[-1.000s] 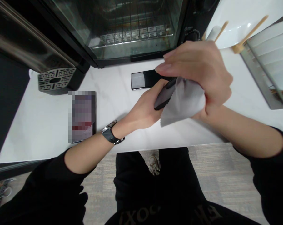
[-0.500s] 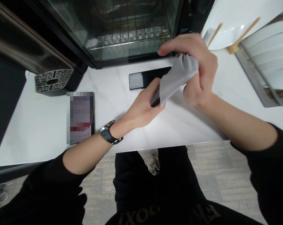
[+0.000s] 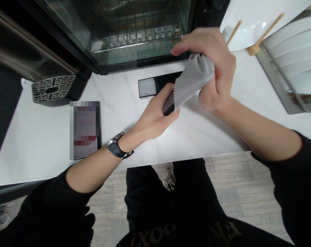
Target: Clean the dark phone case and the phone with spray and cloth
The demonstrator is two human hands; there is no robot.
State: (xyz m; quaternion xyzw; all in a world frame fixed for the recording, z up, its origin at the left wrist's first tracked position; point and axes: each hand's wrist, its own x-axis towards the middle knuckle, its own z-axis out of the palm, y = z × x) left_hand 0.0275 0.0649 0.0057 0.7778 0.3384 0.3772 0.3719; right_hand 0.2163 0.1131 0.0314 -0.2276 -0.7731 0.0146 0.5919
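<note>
Cloth point(image 3: 193, 79), grey, zigzag-edged, just right of frame centre, covering upper part of dark object point(image 3: 168, 105). Left hand point(image 3: 154, 118) closed around dark object's lower end. Right hand point(image 3: 217, 65) half curled, cloth bunched in its grip, foremost fingertip jutting left. Black phone point(image 3: 147, 88) flat on white counter point(image 3: 116, 89), upper centre, partly hidden. Oven point(image 3: 135, 56) at top.

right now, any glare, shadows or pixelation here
Head view: pale glare on the phone, highlights on the dish; head view: shaded folds atop the cloth, shadow on the counter below the right forearm; head view: device at left pixelated.
</note>
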